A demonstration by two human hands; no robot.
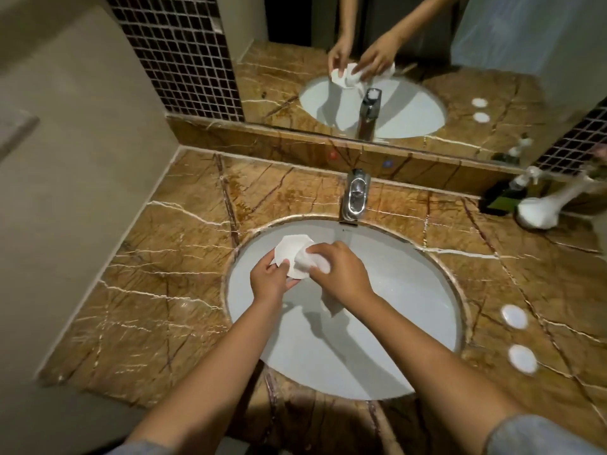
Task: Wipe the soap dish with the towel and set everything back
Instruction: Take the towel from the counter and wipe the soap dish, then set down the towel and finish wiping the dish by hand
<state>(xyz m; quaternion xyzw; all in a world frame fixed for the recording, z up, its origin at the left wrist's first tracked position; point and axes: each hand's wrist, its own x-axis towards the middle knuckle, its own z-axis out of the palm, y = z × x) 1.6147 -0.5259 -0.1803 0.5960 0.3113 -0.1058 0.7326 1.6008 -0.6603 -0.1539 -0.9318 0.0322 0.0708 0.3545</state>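
At the far left a plain beige wall (75,178) meets the brown marble worktop (170,267), veined in white, with a strip of dark mosaic tile (184,57) rising behind its back corner. Set into the worktop is an oval white sink (387,349), and both hands work above its rear half. The left hand (269,279) holds the white soap dish (290,249) over the basin, its fingers (279,262) curled around the near left edge of the dish, thumb on top, so the dish tilts up toward the tap. Just to the right, touching the dish, the right hand (341,272) is clenched around a white towel (310,262); a bunched part of it is pressed against the right side of the dish, while a loose end hangs below the palm toward the basin. Behind the hands a chrome tap (356,197) stands at the back rim of the sink. The mirror (377,70) above the ledge repeats the hands, dish, towel and tap. Farther right, two small white round discs (514,316) lie on the worktop beside the sink, one nearer the front edge than the other, well apart from the hands. In the back right corner are a dark pump bottle (507,195) and a white object with a rounded base (538,213), too blurred to identify.
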